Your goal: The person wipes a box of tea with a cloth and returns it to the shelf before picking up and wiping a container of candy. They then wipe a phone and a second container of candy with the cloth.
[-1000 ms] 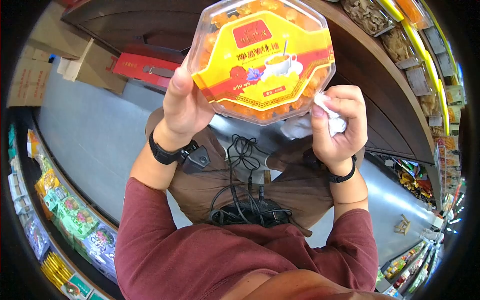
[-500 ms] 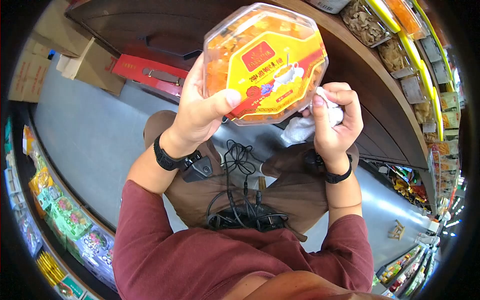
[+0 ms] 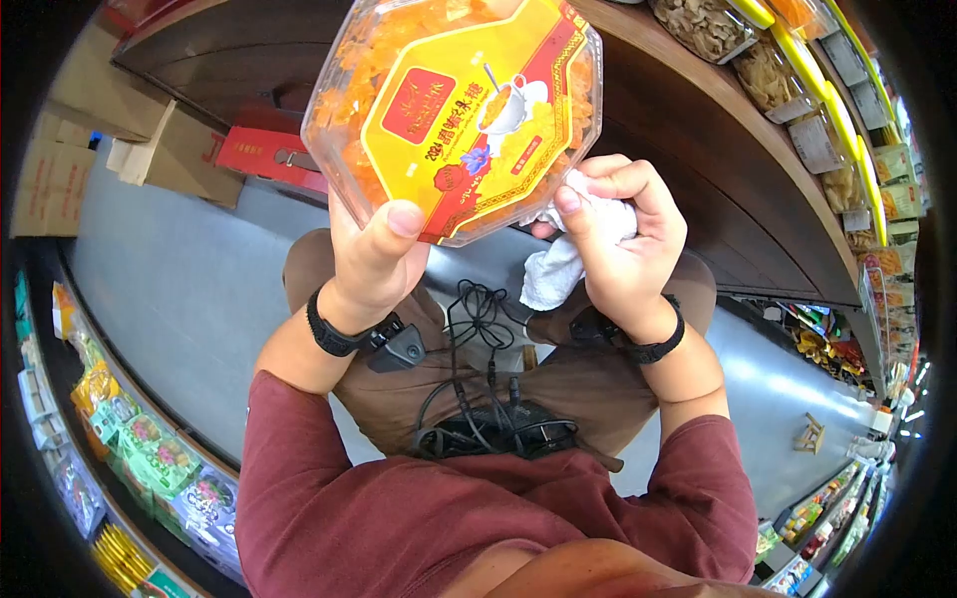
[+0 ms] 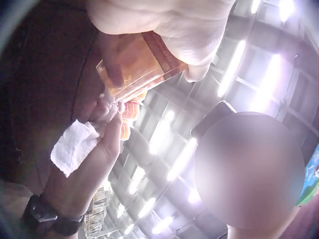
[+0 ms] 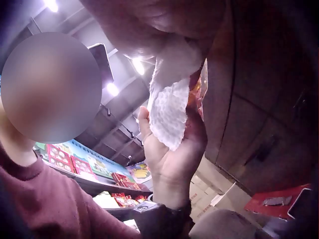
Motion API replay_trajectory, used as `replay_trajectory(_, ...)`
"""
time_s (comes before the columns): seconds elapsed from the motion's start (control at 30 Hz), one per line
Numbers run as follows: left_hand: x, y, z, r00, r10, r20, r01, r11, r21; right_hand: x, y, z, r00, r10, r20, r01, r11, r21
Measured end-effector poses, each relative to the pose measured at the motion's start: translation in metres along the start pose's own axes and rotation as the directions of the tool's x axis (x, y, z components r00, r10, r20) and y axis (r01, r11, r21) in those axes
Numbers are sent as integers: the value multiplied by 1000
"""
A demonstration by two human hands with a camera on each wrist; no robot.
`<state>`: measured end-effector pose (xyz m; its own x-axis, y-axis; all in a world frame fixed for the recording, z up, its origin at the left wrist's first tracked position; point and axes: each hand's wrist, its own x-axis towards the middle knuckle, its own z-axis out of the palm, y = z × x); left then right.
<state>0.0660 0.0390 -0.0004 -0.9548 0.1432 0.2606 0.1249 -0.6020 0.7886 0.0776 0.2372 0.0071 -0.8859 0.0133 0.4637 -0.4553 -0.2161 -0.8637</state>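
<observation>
Held up in the air, the clear octagonal box (image 3: 344, 135) could tip or slip — the left hand (image 3: 374, 254) grips it only low down — if the right hand (image 3: 633, 254), pinching a white cloth (image 3: 553, 274) at its lower right edge, pushed hard.

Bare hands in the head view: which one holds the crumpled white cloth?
The right hand, whose thumb and fingers pinch the cloth; the left hand grips the clear octagonal plastic box instead.

head view downward, wrist views upward
</observation>
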Motion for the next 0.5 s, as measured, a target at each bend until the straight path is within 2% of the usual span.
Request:
replay_trajectory(0.1, -4, -2, -2, 999, 41, 11, -42, 995, 96, -1, 0, 1, 999, 35, -11, -35, 998, 52)
replay_trajectory(0.23, -7, -4, -3, 999, 35, -3, -35, 995, 96, -3, 2, 2, 999, 53, 6, -53, 994, 99)
replay_trajectory(0.43, -3, -5, 7, 998, 62, -31, -58, 990, 131, -10, 4, 15, 967, 245, 64, -253, 943, 218)
replay_trajectory(0.47, -3, -7, 9, 997, 75, -22, -71, 988, 134, -14, 10, 14, 978, 196, 65, -199, 979, 47)
replay_trajectory(0.5, -3, -8, 10, 996, 86, -14, -83, 987, 137, -13, 8, 15, 972, 225, 62, -229, 970, 77)
